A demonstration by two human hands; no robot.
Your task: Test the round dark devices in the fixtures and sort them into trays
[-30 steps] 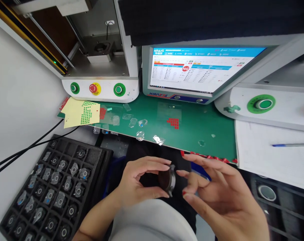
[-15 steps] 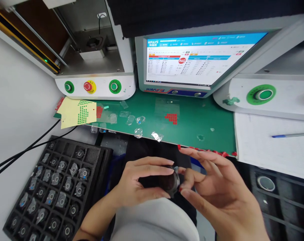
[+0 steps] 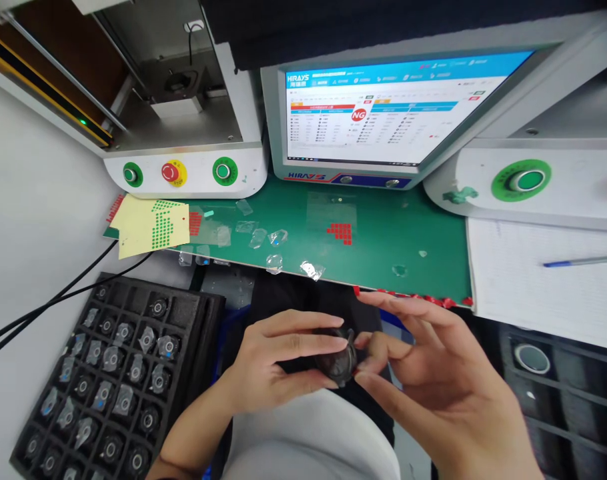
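Note:
Over the lap, my left hand (image 3: 283,353) grips a small round black part (image 3: 336,363) by its rim, thumb below and fingers above. Its exact kind is not clear. My right hand (image 3: 428,373) is at the part's right side. Its thumb and a bent finger pinch close against the part, with a bit of red sticker showing at the tips. The other right fingers stretch toward the bench edge, where a red piece (image 3: 356,291) shows at a fingertip; I cannot tell whether it sticks to the finger or the edge.
A black foam tray (image 3: 183,313) at left holds several round black parts, many with clear film. The green bench (image 3: 378,260) carries red stickers (image 3: 341,232), film scraps and yellow sticker sheets (image 3: 138,227). Behind stand a monitor (image 3: 373,113) and button panels. Paper, a pen (image 3: 583,261) and another tray are right.
The black part has tilted slightly in my left hand, showing more of its face. My right thumb and finger remain at its side, with less red visible. The view has shifted a little.

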